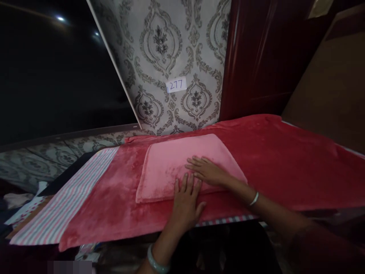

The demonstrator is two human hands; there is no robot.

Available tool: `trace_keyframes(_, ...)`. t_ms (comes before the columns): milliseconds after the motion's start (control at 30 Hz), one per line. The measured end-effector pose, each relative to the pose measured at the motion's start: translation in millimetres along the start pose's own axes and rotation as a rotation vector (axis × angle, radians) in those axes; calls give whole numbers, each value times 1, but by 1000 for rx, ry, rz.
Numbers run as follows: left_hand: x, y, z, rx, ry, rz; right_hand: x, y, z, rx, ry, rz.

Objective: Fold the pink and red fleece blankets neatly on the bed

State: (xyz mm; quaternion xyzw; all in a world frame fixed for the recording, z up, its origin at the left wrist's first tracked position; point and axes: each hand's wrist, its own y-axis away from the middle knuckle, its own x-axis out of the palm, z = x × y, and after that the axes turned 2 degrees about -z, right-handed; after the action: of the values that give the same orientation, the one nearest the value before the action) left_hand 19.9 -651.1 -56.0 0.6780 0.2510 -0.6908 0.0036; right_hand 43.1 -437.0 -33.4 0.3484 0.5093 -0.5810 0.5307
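A pink plush cloth (171, 156), folded into a flat rectangle, lies in the middle of a red plush blanket (270, 163). My left hand (186, 201) rests on its near edge, palm down with fingers spread. Lying flat on top, a little farther in and to the right, is my right hand (207, 171), its fingers stretched toward the left. Neither hand grips anything. The fingertips of the two hands are close together near the cloth's centre. Part of the cloth's near edge is hidden under the hands.
Under the red blanket, a striped cloth (74, 194) shows at the left. A large dark screen (57, 76) stands behind on the left. Patterned wallpaper (182, 45) carries a paper label (176, 84) reading 277. A dark red door-like panel (253, 57) and a brown board (333, 83) rise at the right.
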Motion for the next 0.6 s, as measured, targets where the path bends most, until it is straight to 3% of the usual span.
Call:
trace_keyframes(67, 1, 1, 1, 1, 5, 6, -9, -5, -24, 96, 88, 3)
trace_keyframes(167, -1, 2, 3, 1, 13, 13, -22, -8, -61, 351, 167, -19)
trace_keyframes(300, 0, 3, 5, -2, 31, 0, -22, -6, -87, 662, 85, -78)
trace_keyframes(467, 2, 4, 4, -8, 38, -1, -21, -3, -92, 681, 29, -77)
trace_keyframes(600, -2, 4, 3, 3, 38, -21, -36, -11, -78, 716, 145, -35)
